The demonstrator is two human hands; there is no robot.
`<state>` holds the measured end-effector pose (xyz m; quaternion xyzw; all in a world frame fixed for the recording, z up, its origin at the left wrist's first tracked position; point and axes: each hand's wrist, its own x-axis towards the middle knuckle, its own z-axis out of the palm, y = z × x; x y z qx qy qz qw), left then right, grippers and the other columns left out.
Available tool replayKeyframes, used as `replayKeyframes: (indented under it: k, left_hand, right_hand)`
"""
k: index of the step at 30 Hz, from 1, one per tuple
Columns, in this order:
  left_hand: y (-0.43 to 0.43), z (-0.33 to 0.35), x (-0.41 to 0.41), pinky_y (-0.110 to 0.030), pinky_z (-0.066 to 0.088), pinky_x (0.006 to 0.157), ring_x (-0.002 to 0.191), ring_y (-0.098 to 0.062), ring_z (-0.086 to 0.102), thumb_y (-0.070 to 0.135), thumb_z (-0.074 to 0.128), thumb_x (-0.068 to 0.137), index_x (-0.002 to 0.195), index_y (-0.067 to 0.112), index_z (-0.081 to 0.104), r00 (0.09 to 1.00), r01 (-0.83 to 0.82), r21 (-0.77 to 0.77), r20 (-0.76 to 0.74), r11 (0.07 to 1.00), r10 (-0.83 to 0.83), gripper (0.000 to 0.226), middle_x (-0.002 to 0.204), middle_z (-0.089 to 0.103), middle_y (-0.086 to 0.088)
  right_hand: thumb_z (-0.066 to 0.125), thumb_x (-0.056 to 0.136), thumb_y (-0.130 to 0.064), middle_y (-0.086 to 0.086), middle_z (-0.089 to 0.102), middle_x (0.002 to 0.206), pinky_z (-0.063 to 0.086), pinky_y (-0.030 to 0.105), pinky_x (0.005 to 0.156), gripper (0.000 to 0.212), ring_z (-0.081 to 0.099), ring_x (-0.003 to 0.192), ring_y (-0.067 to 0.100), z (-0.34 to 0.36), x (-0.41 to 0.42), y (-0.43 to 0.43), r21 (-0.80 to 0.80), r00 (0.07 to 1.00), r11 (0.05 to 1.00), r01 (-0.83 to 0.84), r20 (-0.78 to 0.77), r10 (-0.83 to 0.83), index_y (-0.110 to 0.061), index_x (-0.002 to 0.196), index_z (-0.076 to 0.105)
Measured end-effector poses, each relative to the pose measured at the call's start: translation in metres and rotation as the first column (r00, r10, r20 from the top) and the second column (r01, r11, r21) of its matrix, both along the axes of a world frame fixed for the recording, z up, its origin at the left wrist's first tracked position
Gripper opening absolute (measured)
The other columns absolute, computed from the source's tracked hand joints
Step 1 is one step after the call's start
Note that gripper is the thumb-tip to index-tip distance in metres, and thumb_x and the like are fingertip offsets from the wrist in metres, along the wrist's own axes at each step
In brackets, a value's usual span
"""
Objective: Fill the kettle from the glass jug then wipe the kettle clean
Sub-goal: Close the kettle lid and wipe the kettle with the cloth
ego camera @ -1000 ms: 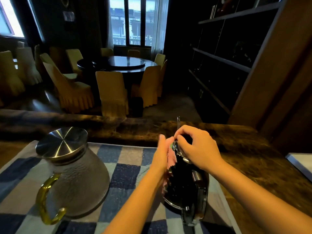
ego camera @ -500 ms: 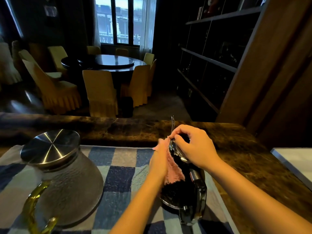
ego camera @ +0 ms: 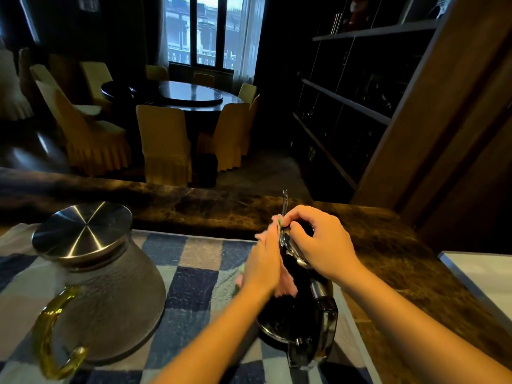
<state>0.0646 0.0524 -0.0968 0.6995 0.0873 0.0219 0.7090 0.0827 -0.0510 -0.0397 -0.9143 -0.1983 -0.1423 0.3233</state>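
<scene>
A black kettle (ego camera: 288, 314) with a steel rim and a dark handle stands on a blue checked cloth (ego camera: 194, 275) at the centre right. My right hand (ego camera: 321, 242) rests on top of the kettle, fingers curled over its lid knob. My left hand (ego camera: 263, 264) presses a pink cloth (ego camera: 286, 284) flat against the kettle's left side. The glass jug (ego camera: 110, 297), with a steel lid and a yellow handle, stands upright on the checked cloth at the left, apart from both hands.
The checked cloth lies on a dark marble counter (ego camera: 401, 273) that runs across the view. A white tray edge (ego camera: 482, 275) shows at the right. Beyond the counter are a round table (ego camera: 177, 92) with yellow-covered chairs and dark shelving on the right.
My left hand has kept rubbing the pink cloth along the kettle's left side, and it looks blurred with motion. My right hand stays on the lid. The view has shifted slightly to the right.
</scene>
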Motion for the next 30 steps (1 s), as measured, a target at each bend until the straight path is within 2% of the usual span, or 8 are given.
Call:
replayKeyframes:
  k: [3,8,13,16,19,23,28,30]
  left_hand:
    - [0.010,0.004,0.033,-0.007,0.044,0.085,0.085,0.013,0.055,0.033,0.031,0.101,0.105,0.031,0.058,0.979,0.200,-0.037,0.044,0.979,-0.199,0.028,0.096,0.058,0.013]
    - [0.021,-0.087,0.063,-0.044,0.032,0.114,0.132,-0.030,0.043,0.050,0.037,0.096,0.135,0.015,0.044,0.983,0.168,0.231,-0.108,0.958,-0.146,0.054,0.142,0.046,-0.013]
    - [-0.013,-0.060,-0.021,-0.053,0.042,0.101,0.112,-0.026,0.051,0.044,0.028,0.086,0.125,0.034,0.041,0.962,-0.265,0.051,-0.052,0.963,0.268,0.043,0.122,0.051,-0.001]
    - [-0.036,-0.047,-0.061,-0.044,0.037,0.107,0.124,-0.021,0.041,0.030,0.045,0.079,0.135,0.035,0.026,0.954,-0.297,0.070,0.062,0.952,0.293,0.059,0.135,0.040,-0.003]
    - [-0.030,-0.038,-0.061,-0.032,0.031,0.110,0.127,-0.009,0.036,0.056,0.042,0.081,0.136,0.037,0.028,0.929,-0.255,0.224,0.326,0.941,0.174,0.060,0.135,0.040,0.010]
    - [-0.013,-0.020,-0.025,-0.018,0.038,0.083,0.106,-0.006,0.055,0.073,0.020,0.083,0.131,0.047,0.028,0.956,-0.208,0.195,0.247,0.959,0.157,0.056,0.117,0.054,0.017]
    - [-0.030,-0.047,-0.052,-0.038,0.051,0.067,0.079,-0.026,0.059,0.093,0.016,0.063,0.113,0.032,0.047,0.938,-0.317,-0.016,0.146,0.948,0.316,0.085,0.096,0.061,-0.021]
    - [-0.041,-0.062,-0.073,-0.053,0.053,0.083,0.099,-0.042,0.060,0.102,0.023,0.041,0.121,0.013,0.047,0.974,-0.228,-0.060,-0.016,0.972,0.227,0.121,0.111,0.057,-0.031]
  right_hand:
    - [0.052,0.089,-0.020,-0.015,0.061,0.093,0.052,0.032,0.078,0.018,0.057,0.091,0.004,0.001,0.000,-0.001,0.019,0.999,0.999,-0.027,0.039,0.026,-0.032,0.082,0.063]
    - [0.052,0.087,-0.016,-0.013,0.058,0.093,0.048,0.024,0.077,0.020,0.055,0.091,0.004,0.003,-0.001,0.000,0.031,0.999,0.999,-0.026,0.032,0.025,-0.031,0.080,0.064]
    - [0.051,0.089,-0.017,-0.015,0.058,0.093,0.046,0.023,0.077,0.023,0.055,0.091,0.004,0.002,-0.002,-0.001,0.030,1.000,0.999,-0.013,0.017,0.012,-0.035,0.079,0.062]
    - [0.050,0.089,-0.017,-0.015,0.058,0.093,0.044,0.020,0.074,0.024,0.054,0.090,0.003,0.002,-0.002,0.000,0.028,1.000,0.999,-0.016,0.015,0.016,-0.035,0.079,0.061]
    - [0.047,0.091,-0.014,-0.013,0.059,0.095,0.041,0.015,0.073,0.026,0.054,0.091,0.003,0.002,-0.002,-0.001,0.017,1.000,1.000,-0.014,0.010,0.013,-0.033,0.081,0.061]
    - [0.046,0.091,-0.012,-0.012,0.059,0.095,0.042,0.016,0.073,0.028,0.055,0.091,0.003,0.000,-0.001,-0.001,0.024,0.999,1.000,-0.020,0.028,0.020,-0.033,0.081,0.062]
    - [0.046,0.091,-0.013,-0.013,0.059,0.094,0.043,0.019,0.074,0.029,0.055,0.091,0.004,0.000,-0.001,-0.001,0.048,0.999,0.998,-0.026,0.033,0.024,-0.035,0.080,0.061]
    - [0.045,0.091,-0.013,-0.015,0.059,0.094,0.043,0.019,0.074,0.030,0.055,0.091,0.004,0.000,-0.001,-0.002,0.050,0.999,0.998,-0.026,0.035,0.024,-0.036,0.079,0.061]
